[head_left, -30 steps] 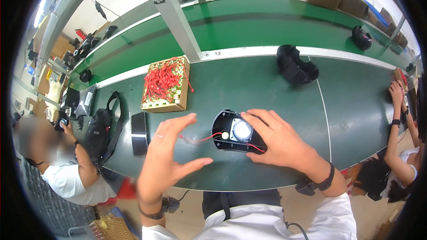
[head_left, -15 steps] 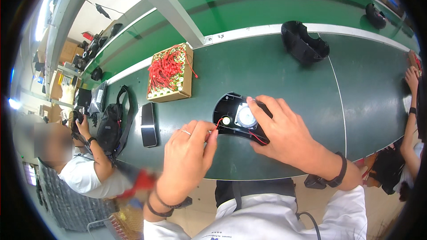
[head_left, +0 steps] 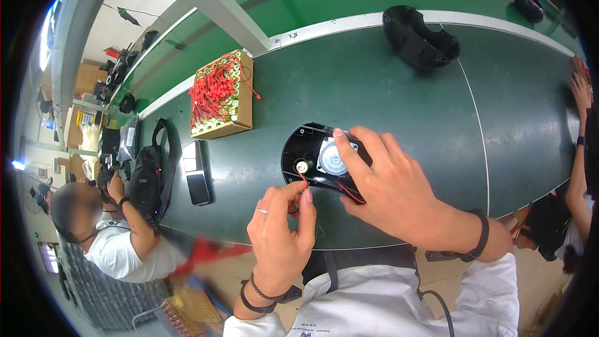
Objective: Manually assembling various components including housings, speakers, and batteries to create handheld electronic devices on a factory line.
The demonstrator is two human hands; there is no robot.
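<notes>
A black curved plastic housing lies open side up at the table's near edge. My right hand grips its right side, with the thumb low and the fingers over the top. Set into the housing is a round silver speaker, and a red wire runs from its near side under my right hand. Left of it, a small round pale-topped part sits in the hollow. From that part comes a red wire, pinched between thumb and forefinger of my left hand at the housing's near edge.
A cardboard box of cells with red leads stands at back left. Near it lie a phone and a black bag. Another black housing rests by the far rail. One person works at left, another's arm shows at right.
My left hand has shifted from the housing's left side round to its near edge, still pinching the red wire. The right hand keeps its grip. The whole view has shifted slightly.
</notes>
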